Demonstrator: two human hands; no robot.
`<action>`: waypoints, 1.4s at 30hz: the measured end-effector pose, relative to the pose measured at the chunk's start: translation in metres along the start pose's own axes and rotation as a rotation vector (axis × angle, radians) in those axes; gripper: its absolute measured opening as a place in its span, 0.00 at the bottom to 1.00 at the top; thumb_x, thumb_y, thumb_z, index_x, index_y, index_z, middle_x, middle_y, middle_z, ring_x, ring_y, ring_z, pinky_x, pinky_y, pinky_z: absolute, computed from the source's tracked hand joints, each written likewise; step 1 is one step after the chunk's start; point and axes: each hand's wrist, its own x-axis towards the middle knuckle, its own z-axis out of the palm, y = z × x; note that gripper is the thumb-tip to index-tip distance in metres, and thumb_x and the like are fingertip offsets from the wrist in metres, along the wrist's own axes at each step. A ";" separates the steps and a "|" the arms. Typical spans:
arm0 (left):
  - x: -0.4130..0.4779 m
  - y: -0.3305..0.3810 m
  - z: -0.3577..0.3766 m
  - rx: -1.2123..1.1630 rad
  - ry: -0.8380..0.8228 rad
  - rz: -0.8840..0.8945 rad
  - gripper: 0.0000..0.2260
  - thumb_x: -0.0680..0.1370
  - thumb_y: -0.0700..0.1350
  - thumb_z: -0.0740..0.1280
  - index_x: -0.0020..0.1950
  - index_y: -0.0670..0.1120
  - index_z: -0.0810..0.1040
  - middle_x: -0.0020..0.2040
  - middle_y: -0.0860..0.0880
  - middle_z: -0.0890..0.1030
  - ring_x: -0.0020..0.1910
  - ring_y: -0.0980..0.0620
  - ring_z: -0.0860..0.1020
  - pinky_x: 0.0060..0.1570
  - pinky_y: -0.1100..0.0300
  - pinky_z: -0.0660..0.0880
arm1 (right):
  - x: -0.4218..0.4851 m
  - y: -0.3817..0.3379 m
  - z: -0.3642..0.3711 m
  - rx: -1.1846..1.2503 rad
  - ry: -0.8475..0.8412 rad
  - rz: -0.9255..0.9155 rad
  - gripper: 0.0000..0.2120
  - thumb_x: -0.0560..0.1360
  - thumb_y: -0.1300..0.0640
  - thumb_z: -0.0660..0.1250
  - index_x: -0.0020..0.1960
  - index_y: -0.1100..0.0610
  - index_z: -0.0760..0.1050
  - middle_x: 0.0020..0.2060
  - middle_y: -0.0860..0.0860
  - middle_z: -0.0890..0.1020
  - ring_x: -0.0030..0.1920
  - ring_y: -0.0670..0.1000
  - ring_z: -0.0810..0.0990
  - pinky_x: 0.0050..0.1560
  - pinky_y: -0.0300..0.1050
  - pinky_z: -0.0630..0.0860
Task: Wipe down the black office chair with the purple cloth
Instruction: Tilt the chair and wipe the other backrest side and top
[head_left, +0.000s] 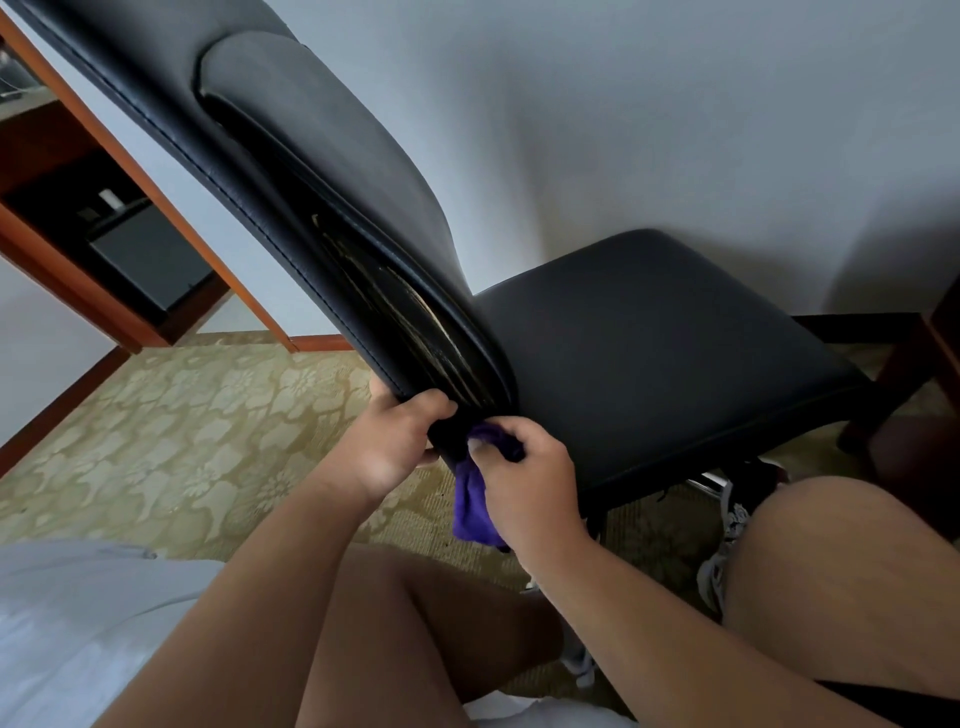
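Showing smooth, faintly shiny leather-like upholstery on the black chair (649, 338), soft matt fabric in the purple cloth (470, 506), textured carpet (182, 431).

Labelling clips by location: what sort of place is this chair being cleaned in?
Probably a hotel room: floral patterned carpet, a wood-framed alcove holding what looks like a small black fridge, and plain white walls.
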 end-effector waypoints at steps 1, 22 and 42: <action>0.001 -0.001 0.001 -0.012 -0.001 0.000 0.29 0.67 0.52 0.67 0.65 0.42 0.74 0.55 0.44 0.84 0.53 0.48 0.83 0.56 0.45 0.81 | 0.000 -0.007 0.001 0.034 -0.016 0.003 0.07 0.77 0.58 0.71 0.51 0.48 0.82 0.44 0.43 0.84 0.46 0.40 0.82 0.49 0.36 0.79; 0.005 -0.011 0.001 -0.118 -0.070 0.062 0.47 0.64 0.78 0.65 0.74 0.51 0.69 0.64 0.50 0.81 0.60 0.52 0.81 0.48 0.53 0.83 | -0.007 -0.025 0.011 -0.061 0.044 -0.239 0.10 0.78 0.58 0.69 0.59 0.50 0.79 0.51 0.43 0.82 0.52 0.42 0.80 0.54 0.37 0.77; 0.000 -0.005 0.002 -0.105 -0.052 0.063 0.44 0.67 0.76 0.67 0.75 0.53 0.67 0.64 0.52 0.81 0.61 0.51 0.81 0.55 0.47 0.81 | -0.004 -0.024 0.011 -0.025 0.032 -0.264 0.09 0.78 0.58 0.69 0.56 0.50 0.82 0.49 0.44 0.83 0.50 0.43 0.82 0.53 0.42 0.79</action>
